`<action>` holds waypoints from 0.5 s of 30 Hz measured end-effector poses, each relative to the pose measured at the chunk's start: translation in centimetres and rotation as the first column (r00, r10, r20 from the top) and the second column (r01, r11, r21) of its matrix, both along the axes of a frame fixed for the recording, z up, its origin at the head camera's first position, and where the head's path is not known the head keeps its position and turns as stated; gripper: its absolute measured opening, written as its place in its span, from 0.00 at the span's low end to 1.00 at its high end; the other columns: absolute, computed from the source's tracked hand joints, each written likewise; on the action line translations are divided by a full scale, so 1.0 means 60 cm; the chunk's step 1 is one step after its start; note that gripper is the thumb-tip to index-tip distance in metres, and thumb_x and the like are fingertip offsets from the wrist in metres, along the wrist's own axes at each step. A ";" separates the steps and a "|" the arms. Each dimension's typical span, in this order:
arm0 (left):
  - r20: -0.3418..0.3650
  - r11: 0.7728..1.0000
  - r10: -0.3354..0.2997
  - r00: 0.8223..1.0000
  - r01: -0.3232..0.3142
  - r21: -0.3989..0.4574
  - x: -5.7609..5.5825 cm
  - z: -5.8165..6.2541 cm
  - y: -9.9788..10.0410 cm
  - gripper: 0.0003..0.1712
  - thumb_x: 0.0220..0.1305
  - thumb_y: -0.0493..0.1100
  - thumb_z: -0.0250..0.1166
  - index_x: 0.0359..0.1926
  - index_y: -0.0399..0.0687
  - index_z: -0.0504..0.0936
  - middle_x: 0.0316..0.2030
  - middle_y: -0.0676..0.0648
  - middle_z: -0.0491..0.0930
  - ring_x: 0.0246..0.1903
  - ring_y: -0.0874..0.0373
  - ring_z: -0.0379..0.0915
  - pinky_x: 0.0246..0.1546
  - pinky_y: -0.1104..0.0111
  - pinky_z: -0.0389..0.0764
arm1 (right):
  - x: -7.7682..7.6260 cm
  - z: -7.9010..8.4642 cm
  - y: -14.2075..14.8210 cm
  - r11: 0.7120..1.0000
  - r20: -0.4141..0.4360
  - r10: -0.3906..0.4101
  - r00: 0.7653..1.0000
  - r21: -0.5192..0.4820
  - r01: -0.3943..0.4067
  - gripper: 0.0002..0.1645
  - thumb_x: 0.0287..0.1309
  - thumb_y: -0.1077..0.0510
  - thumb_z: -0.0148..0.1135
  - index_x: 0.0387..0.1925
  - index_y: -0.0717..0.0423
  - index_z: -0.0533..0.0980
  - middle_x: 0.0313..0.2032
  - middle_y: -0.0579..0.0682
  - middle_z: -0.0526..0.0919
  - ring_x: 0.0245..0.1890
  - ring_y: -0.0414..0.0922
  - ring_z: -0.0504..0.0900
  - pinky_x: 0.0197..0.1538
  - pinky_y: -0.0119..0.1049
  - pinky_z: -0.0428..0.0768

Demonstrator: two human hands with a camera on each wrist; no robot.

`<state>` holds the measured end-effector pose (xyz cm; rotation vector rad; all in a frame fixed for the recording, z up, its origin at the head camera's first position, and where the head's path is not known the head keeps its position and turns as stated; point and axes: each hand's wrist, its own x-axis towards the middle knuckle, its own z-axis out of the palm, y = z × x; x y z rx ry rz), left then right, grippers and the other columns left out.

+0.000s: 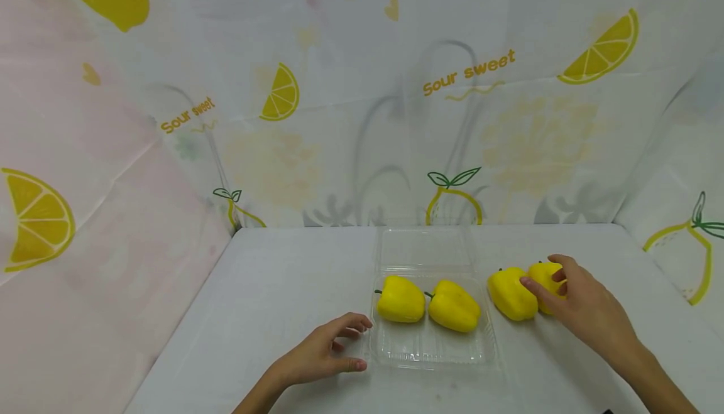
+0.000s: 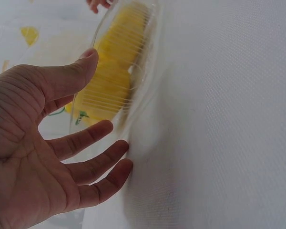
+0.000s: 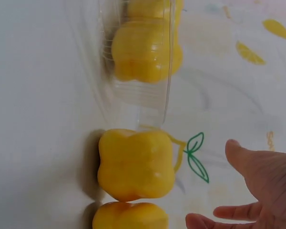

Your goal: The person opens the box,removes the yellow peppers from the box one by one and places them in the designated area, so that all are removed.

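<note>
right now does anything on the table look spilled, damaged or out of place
Nothing stands out. Two yellow peppers lie in the open clear container, and two other peppers rest on the table beside it; I see no spill or damage.

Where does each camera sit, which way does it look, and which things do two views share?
Head: worn on the head, looks forward and down at the white table, clear box and printed cloth; left grip, right grip and forearms show.
Left wrist: looks sideways past the left grip to the box; some right fingers show at the top edge.
Right wrist: looks sideways toward the loose peppers and box; only the right grip shows.
Both wrist views share the clear box, with peppers inside.
</note>
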<state>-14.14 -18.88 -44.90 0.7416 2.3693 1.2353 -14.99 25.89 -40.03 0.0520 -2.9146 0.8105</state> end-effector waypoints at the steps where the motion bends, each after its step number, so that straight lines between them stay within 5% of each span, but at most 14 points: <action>1: 0.000 1.000 0.000 1.000 0.000 -0.001 0.000 0.000 0.000 0.32 0.60 0.50 0.73 0.63 0.57 0.71 0.59 0.49 0.74 0.56 0.51 0.73 0.49 0.61 0.78 | 0.000 0.000 -0.004 1.000 -0.011 0.015 1.000 -0.004 -0.015 0.47 0.62 0.31 0.58 0.63 0.66 0.63 0.46 0.64 0.78 0.41 0.57 0.79 0.35 0.51 0.77; 15: 0.008 1.000 -0.005 1.000 0.005 0.019 0.000 0.004 0.001 0.32 0.59 0.47 0.73 0.63 0.56 0.71 0.59 0.49 0.74 0.56 0.48 0.73 0.48 0.60 0.78 | 0.000 -0.006 -0.042 0.978 -0.131 0.200 0.971 -0.039 -0.207 0.38 0.58 0.37 0.67 0.63 0.51 0.67 0.51 0.51 0.79 0.41 0.45 0.78 0.36 0.42 0.77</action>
